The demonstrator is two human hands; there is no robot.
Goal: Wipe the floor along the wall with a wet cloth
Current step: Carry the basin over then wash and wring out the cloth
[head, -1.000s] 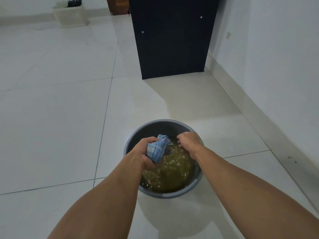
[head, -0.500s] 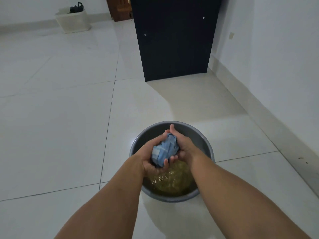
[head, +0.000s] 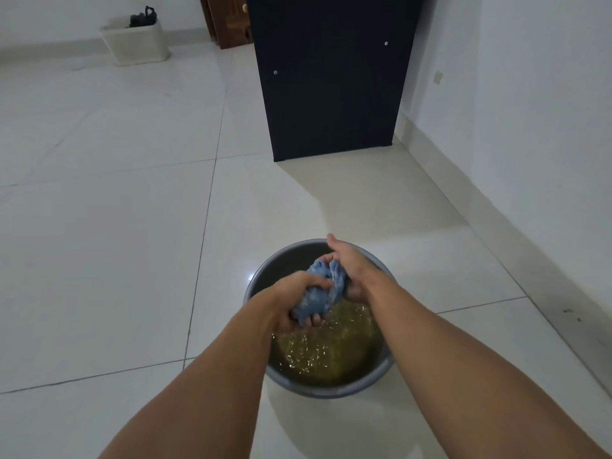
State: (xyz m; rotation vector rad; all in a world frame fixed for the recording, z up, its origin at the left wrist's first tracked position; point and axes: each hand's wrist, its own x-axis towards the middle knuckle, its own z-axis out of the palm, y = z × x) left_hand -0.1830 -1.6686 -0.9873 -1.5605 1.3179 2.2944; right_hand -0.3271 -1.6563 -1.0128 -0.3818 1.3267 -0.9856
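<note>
Cloth [head: 319, 293] bunched above basin [head: 265, 276] of murky water, clenched in my left hand [head: 294, 304] and right hand [head: 351, 270] | white tiled floor [head: 116, 260] | dark cabinet [head: 328, 77] against right wall [head: 530, 111] | pale bin [head: 135, 41] far left

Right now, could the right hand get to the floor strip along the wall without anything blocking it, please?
Probably yes, once freed: the right hand and the left hand grip the cloth over the basin. The floor strip beside the wall looks bare up to the dark cabinet.
</note>
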